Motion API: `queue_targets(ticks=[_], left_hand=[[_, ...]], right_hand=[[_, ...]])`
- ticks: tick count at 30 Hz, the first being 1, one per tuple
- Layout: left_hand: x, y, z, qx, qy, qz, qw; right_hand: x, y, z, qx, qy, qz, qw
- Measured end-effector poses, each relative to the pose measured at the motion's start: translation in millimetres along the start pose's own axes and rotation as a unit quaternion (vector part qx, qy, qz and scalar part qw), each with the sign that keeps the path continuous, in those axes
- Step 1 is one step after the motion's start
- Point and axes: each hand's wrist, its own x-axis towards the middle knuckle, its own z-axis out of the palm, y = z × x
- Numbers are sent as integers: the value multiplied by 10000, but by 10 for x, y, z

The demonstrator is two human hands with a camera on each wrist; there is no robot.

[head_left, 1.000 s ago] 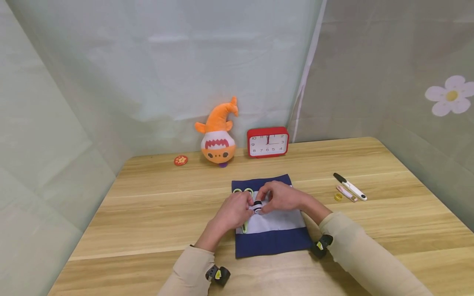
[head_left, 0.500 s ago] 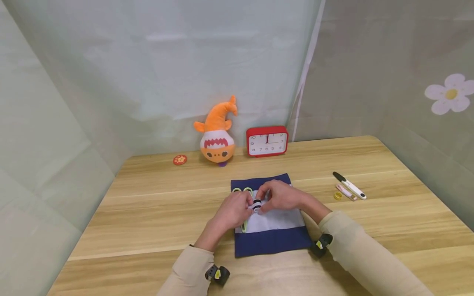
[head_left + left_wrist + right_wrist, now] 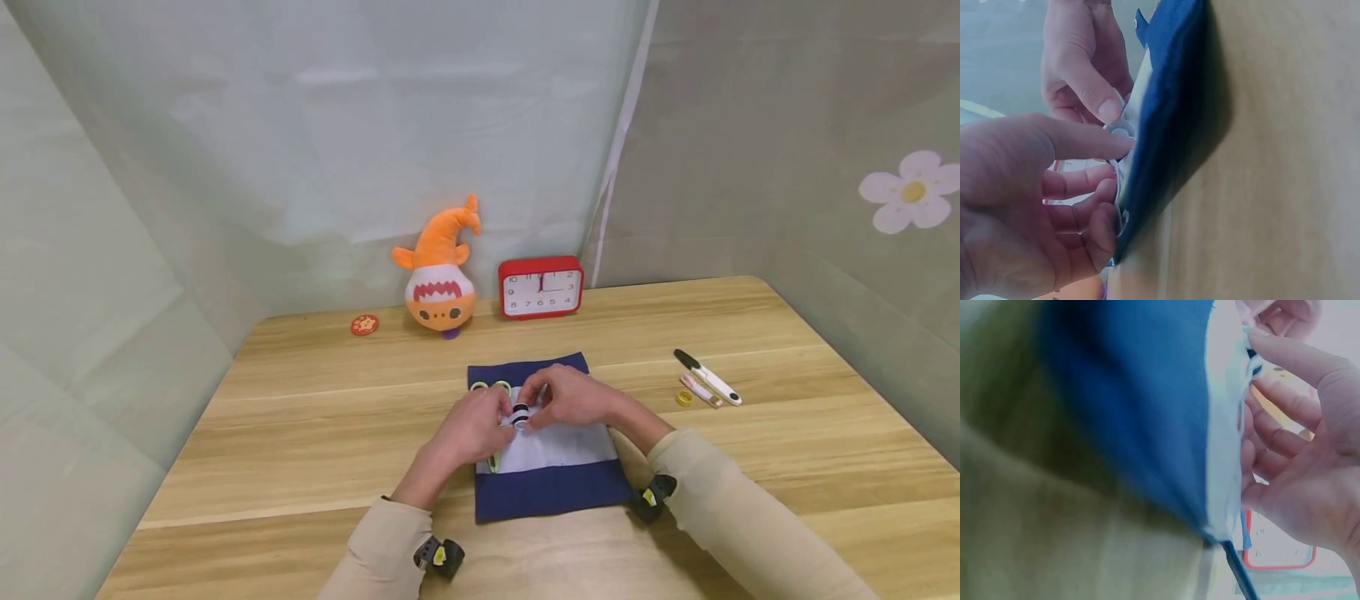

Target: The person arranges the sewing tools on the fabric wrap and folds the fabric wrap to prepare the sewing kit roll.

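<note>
A navy cloth roll [image 3: 551,492] with a pale inner panel lies unrolled on the table. At its middle sits a small black thread spool [image 3: 521,408], its white end facing me and a white strap [image 3: 519,417] across it. My right hand [image 3: 573,397] holds the spool between thumb and index finger. From the other side my left hand [image 3: 471,427] pinches the strap beside the spool. In the left wrist view the spool's pale round end [image 3: 1122,129] shows between both hands' fingers. Green-handled scissors [image 3: 493,461] lie on the panel, partly hidden under my left hand.
To the right lie a white cutter with a black cap [image 3: 712,382], a small pink-and-white item [image 3: 701,391] and a yellow ring [image 3: 684,398]. Along the back stand an orange plush shark [image 3: 441,275] and a red clock [image 3: 541,288], with a red round disc [image 3: 365,325] to the left.
The strap and spool have shifted slightly between my fingers, the strap now lying lower across the black part. Both hands stay at nearly the same place on the cloth.
</note>
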Motion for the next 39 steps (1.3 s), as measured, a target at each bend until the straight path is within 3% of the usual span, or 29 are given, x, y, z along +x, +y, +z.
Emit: queue_targets(ticks=[6, 10, 20, 25, 33, 39], left_hand=[[-4, 29, -16, -103, -68, -121, 9998], [8, 82, -6, 156, 122, 39, 9998], [101, 216, 76, 791, 213, 359, 9960], [133, 222, 108, 733, 230, 368, 9964], [153, 232, 130, 649, 264, 368, 9969], [165, 252, 148, 772, 275, 291, 9962]], right_hand=[[-118, 86, -140, 308, 573, -264, 9975], [-235, 168, -285, 533, 1069, -159, 9927], [-708, 442, -781, 658, 2021, 751, 9743], [-1026, 657, -1028, 349, 2444, 1234, 9612], [-1490, 1098, -1212, -533, 2463, 1984, 9472], [-1640, 1296, -1201, -665, 1961, 2386, 9488]])
